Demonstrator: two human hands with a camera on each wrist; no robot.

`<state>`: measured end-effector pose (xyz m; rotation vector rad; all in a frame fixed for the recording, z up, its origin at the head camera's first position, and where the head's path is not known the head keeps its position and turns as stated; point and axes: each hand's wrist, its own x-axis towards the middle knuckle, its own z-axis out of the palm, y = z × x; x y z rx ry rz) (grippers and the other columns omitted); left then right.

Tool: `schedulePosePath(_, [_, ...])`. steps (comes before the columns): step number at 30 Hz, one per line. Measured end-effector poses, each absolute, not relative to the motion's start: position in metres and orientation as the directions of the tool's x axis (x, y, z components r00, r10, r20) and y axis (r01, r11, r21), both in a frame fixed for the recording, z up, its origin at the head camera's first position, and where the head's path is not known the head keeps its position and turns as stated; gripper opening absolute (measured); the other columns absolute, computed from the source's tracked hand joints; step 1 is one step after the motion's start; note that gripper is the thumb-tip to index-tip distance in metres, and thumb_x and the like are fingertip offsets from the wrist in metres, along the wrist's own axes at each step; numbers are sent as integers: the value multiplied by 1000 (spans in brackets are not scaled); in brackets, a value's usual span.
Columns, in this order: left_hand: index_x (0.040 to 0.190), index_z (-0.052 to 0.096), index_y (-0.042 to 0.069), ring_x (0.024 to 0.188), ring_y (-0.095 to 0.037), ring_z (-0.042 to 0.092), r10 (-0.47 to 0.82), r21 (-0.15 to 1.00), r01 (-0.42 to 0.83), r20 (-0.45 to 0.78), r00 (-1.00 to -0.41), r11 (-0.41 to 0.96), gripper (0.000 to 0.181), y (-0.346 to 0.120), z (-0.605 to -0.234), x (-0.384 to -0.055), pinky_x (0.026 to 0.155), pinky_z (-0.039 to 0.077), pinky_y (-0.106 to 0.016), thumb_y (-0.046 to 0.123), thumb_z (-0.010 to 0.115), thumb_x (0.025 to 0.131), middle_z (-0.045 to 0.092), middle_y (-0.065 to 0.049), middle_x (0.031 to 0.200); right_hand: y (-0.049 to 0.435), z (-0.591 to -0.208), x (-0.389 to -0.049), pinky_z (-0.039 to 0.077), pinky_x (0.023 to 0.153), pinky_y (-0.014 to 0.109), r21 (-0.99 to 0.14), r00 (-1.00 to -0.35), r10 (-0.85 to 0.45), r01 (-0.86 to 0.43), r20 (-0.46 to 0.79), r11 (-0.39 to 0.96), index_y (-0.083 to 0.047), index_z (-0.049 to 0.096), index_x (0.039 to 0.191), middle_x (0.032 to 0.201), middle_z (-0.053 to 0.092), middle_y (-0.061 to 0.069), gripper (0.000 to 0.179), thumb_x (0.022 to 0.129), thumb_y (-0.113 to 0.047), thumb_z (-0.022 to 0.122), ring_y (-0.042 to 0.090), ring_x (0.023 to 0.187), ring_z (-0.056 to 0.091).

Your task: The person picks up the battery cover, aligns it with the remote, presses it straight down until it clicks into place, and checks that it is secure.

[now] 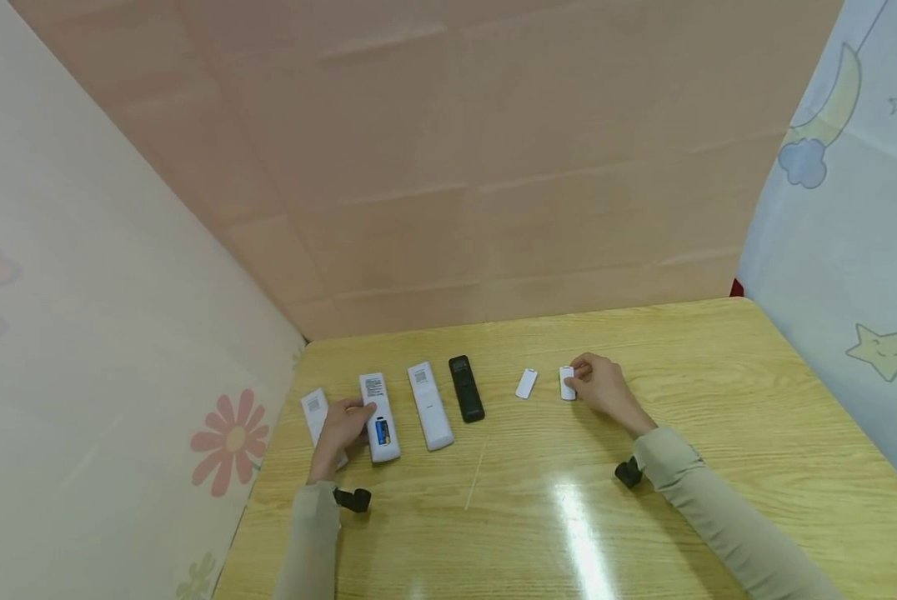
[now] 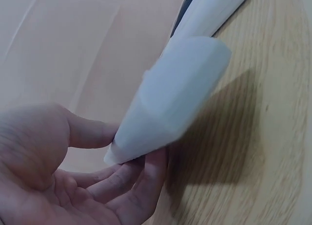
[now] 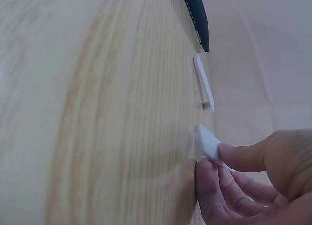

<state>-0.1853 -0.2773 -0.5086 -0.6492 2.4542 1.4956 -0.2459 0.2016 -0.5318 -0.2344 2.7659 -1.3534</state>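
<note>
My left hand (image 1: 341, 429) grips a white remote control (image 1: 379, 408) by its side, thumb over the edge and fingers beneath. Its back faces up, and a blue battery (image 1: 383, 432) shows in the uncovered compartment. In the left wrist view the remote's lower end (image 2: 178, 88) is tilted above the wood and casts a shadow. Over on the right, my right hand (image 1: 602, 387) pinches a small white battery cover (image 1: 566, 385) between thumb and fingers. The right wrist view shows this cover (image 3: 209, 146) tilted, close over the tabletop.
A second white cover (image 1: 526, 383) lies left of my right hand. Between it and my left hand are a black remote (image 1: 467, 389) and a white remote (image 1: 430, 408). Another white remote (image 1: 315, 410) lies partly hidden behind my left hand. Cloth walls border the wooden table (image 1: 508, 517).
</note>
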Motion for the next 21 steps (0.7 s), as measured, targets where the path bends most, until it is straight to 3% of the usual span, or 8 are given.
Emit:
schedulePosePath(7, [154, 50, -3, 106, -26, 74, -235, 813, -429, -362, -902, 393, 58, -273, -507, -183, 80, 63, -32, 32, 62, 109, 68, -26, 136, 207, -531, -246, 63, 71, 36, -807, -987, -158, -107, 18, 581, 8, 68, 125, 109, 73, 28, 29, 99, -5, 74, 41, 99, 75])
schedulePosePath(15, [152, 51, -2, 95, -21, 71, -216, 847, -400, -343, -914, 350, 55, -272, -507, -181, 78, 60, -32, 31, 62, 110, 71, -23, 130, 213, -526, -243, 65, 69, 32, -864, -988, -151, -55, -25, 501, 8, 66, 131, 120, 70, 33, 31, 103, -6, 69, 46, 108, 73])
schedulePosePath(21, [153, 51, -1, 92, -20, 70, -211, 873, -376, -323, -923, 309, 55, -271, -506, -181, 76, 60, -33, 30, 63, 109, 73, -20, 124, 214, -520, -241, 67, 70, 36, -888, -989, -145, -37, -33, 458, 7, 66, 132, 121, 69, 32, 31, 103, -5, 69, 43, 104, 76])
